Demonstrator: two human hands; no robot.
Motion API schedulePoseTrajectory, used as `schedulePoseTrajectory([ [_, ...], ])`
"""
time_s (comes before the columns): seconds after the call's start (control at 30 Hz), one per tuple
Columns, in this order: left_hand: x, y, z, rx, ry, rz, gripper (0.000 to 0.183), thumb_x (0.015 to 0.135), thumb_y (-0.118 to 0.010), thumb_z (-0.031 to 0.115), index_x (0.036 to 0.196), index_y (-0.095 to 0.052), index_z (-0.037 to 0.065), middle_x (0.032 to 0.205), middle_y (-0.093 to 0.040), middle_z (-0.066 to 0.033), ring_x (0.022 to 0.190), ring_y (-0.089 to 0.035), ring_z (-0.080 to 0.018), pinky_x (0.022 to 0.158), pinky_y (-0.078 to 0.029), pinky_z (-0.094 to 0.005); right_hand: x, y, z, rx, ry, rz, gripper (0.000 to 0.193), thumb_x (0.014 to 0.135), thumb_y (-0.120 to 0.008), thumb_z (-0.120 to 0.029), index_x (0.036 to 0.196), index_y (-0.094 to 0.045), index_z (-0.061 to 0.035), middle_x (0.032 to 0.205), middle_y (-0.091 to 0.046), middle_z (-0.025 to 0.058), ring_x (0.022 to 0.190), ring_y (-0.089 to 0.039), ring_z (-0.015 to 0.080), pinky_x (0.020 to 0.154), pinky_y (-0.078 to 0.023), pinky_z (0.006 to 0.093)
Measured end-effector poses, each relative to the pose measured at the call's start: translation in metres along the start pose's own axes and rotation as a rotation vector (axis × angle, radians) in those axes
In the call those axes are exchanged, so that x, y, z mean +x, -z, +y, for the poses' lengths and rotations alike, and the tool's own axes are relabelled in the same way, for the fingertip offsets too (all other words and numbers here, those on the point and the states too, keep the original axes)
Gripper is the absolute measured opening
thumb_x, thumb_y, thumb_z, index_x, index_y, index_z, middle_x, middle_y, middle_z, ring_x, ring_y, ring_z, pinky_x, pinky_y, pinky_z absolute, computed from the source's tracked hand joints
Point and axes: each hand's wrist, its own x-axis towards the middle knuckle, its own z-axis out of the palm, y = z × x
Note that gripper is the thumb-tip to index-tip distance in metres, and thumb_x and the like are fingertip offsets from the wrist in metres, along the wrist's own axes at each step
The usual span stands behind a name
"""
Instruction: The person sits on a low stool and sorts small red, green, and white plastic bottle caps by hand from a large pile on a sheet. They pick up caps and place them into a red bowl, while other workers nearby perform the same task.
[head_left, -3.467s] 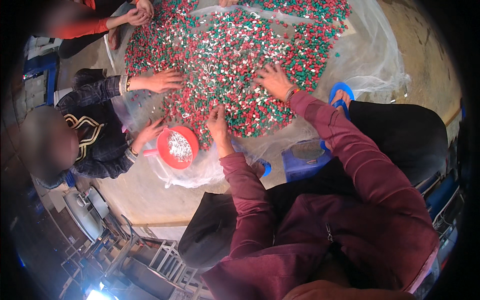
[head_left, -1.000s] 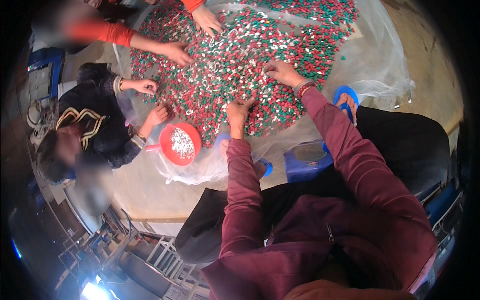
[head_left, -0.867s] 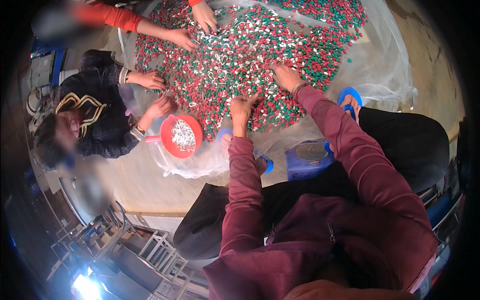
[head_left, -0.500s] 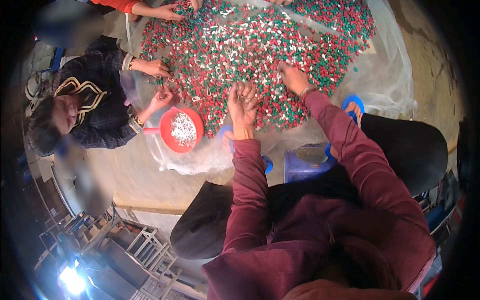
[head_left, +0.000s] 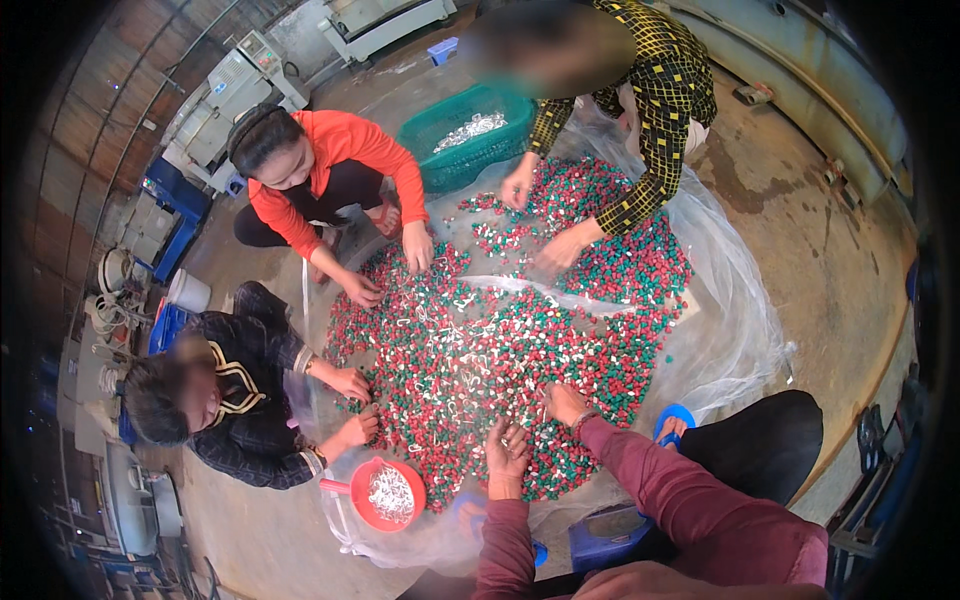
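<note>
Head camera: the left hand, fingers curled, and the right hand, fingers angled down, are at the lower part of the pile of red, green and white pieces, mid-frame; whether either pinches anything, I cannot tell. The red bowl of white hooks sits lower left. The view has tipped up, revealing the green basket at upper centre; the handwork itself seems unchanged.

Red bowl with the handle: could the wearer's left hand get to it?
Probably yes: low loose pieces lie between the left hand and the red bowl, with no other hand in the way.
</note>
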Motion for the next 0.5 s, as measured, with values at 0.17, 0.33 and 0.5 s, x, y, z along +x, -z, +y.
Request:
schedulePoseTrajectory([
  [0.17, -0.005, 0.008, -0.002, -0.274, -0.034, -0.052, 0.027, 0.083, -0.051, 0.000, 0.109, -0.053, 0.001, 0.074, -0.040, -0.0038, 0.060, -0.036, -0.0111, 0.040, -0.028, -0.0178, 0.008, 0.036, -0.021, 0.933, -0.269, -0.137, 0.020, 0.087, -0.055, -0.026, 0.080, -0.054, -0.0069, 0.061, -0.053, 0.0036, 0.054, -0.053, 0.0161, 0.049, -0.040, 0.0318],
  [0.33, -0.018, -0.011, 0.002, -0.392, -0.106, -0.179, 0.045, 0.069, -0.047, -0.008, 0.113, -0.050, -0.005, 0.088, -0.042, -0.0112, 0.073, -0.039, -0.0176, 0.052, -0.035, -0.0213, 0.004, 0.085, -0.090, 0.734, 0.134, -0.262, 0.025, 0.085, -0.054, -0.024, 0.073, -0.052, -0.0023, 0.060, -0.052, 0.0053, 0.052, -0.051, 0.0145, 0.049, -0.041, 0.0293],
  [0.5, -0.024, -0.018, 0.004, -0.422, -0.216, -0.277, 0.045, 0.074, -0.054, 0.005, 0.117, -0.048, -0.006, 0.103, -0.050, -0.0181, 0.088, -0.049, -0.0261, 0.076, -0.045, -0.0321, -0.030, 0.108, -0.163, 0.176, 0.600, -0.138, 0.021, 0.077, -0.055, -0.017, 0.080, -0.054, 0.0043, 0.072, -0.057, 0.0230, 0.072, -0.061, 0.0391, 0.064, -0.046, 0.0477],
])
